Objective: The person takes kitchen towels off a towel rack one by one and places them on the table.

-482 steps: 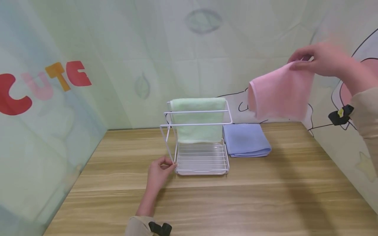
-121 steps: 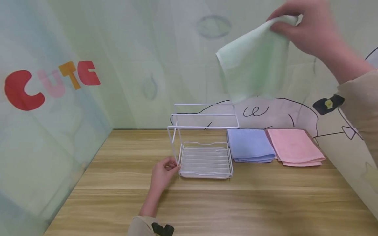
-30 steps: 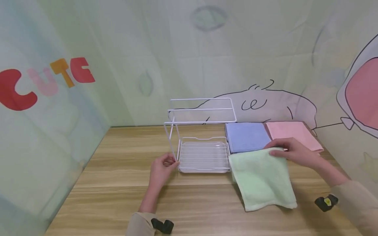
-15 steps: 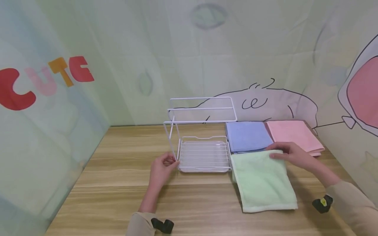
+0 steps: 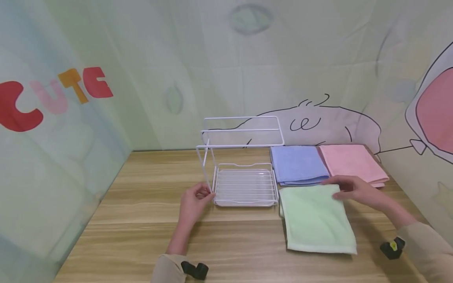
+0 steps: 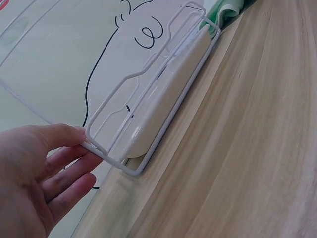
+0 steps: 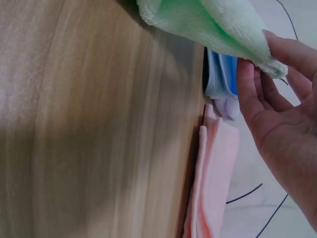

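My left hand (image 5: 192, 206) pinches the front left corner of a white wire rack (image 5: 244, 146), thumb over the wire in the left wrist view. A shallow white tray (image 6: 158, 101) sits in the rack's base, and its top bars are bare. Right of the rack, my right hand (image 5: 357, 192) holds the far right corner of a folded pale green towel (image 5: 318, 220) between thumb and fingers. The towel's near part lies on the table; in the right wrist view the held corner (image 7: 270, 64) is lifted. Folded blue (image 5: 299, 164) and pink (image 5: 354, 164) towels lie just behind it.
All this stands on a wood-grain table (image 5: 152, 243). A printed cloth backdrop (image 5: 170, 59) rises along its back and sides, close behind the rack and towels.
Earlier the green towel hung on the rack and my right hand held the pink one, now lying beside the blue. Since then the green towel was lifted off and lowered, flattening further this last second.
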{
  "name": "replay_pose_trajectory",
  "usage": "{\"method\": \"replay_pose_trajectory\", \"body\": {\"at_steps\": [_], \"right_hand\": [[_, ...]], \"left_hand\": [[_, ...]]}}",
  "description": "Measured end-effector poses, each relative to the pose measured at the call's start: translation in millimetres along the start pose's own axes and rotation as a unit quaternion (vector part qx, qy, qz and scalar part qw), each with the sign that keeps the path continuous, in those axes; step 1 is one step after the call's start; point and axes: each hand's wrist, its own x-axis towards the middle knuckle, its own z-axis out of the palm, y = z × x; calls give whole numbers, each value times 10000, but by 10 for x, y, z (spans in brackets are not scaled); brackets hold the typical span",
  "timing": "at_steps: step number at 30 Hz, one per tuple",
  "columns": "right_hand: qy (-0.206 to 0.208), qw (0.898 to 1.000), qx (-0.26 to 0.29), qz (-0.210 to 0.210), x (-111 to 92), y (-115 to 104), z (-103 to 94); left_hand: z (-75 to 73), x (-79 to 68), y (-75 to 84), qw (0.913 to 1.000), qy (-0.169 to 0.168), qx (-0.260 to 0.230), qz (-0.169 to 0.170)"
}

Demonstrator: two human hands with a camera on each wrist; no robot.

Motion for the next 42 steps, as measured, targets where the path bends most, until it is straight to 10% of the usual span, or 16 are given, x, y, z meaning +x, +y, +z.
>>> {"method": "replay_pose_trajectory", "body": {"at_steps": [16,42], "right_hand": [[776,9961,-234,352,67,167,20],[490,9964,-154,673,82,300,94]], "left_hand": [[-6,-10,9,10000,13,4,-8],[-2,-12,18,10000,2,7,-13]]}}
